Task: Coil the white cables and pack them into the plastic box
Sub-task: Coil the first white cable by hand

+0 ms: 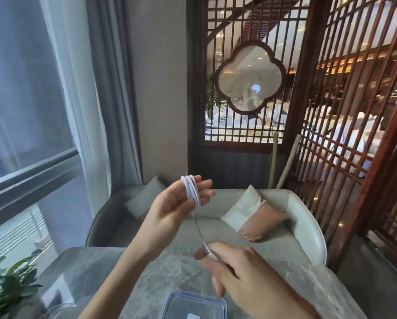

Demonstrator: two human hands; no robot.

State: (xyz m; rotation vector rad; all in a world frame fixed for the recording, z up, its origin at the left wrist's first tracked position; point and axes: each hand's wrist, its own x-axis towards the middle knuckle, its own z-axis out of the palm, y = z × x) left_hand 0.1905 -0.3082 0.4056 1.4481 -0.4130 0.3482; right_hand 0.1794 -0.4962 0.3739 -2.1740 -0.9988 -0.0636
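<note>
Coiling step: thin white cable (194,192) looped round straight, spread fingers of left hand (174,206); right hand (241,270) grip pinches free strand. Next, probably: wind remaining length, lay coil into clear plastic box (192,305).

1. Cable (192,191) looped round left hand (169,209) fingers, trailing down into right hand (245,272) pinch.
2. Box (194,305) on table (96,268), below right hand.
3. Sofa (308,226) behind table; screen (250,143) behind sofa.
4. Plant (8,282) left of table.

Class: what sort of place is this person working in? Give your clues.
Probably a restaurant side room: a wooden lattice screen, white-draped dining tables behind it, and a cushioned sofa by the window.
</note>
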